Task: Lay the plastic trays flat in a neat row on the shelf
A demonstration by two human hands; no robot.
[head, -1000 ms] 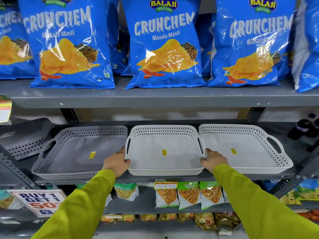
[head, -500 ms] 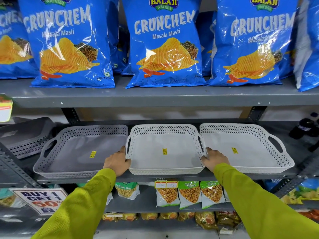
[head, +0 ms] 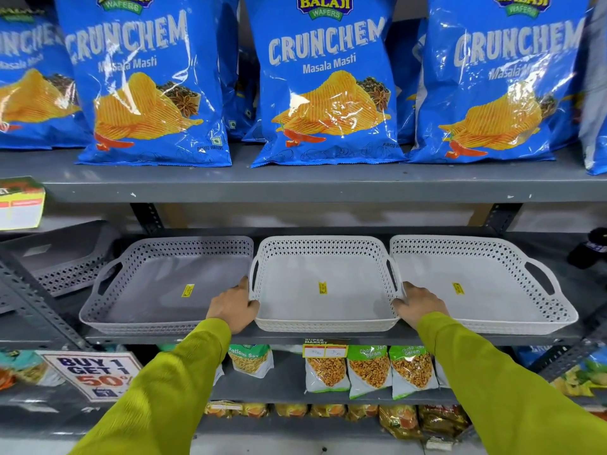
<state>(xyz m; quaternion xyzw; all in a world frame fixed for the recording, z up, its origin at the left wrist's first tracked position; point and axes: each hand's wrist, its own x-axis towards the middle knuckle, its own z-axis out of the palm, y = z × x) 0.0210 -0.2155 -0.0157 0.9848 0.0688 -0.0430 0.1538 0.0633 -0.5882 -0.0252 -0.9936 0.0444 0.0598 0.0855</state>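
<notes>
Three perforated plastic trays lie flat side by side on the grey middle shelf (head: 295, 338): a grey tray (head: 157, 290) on the left, a white middle tray (head: 323, 310), and a white right tray (head: 492, 290). Each has a small yellow sticker inside. My left hand (head: 235, 307) grips the middle tray's left handle, in the gap beside the grey tray. My right hand (head: 418, 303) holds the middle tray's right handle, next to the right tray. Both sleeves are yellow-green.
Blue chip bags (head: 325, 83) fill the shelf above. More grey trays (head: 62, 257) lean at the far left. Snack packets (head: 371, 369) and a promo sign (head: 92, 372) sit on the lower shelf. A dark object (head: 591, 247) lies at the far right.
The middle tray has shifted slightly back on the shelf with both hands still on its handles; otherwise the view only drifted a little.
</notes>
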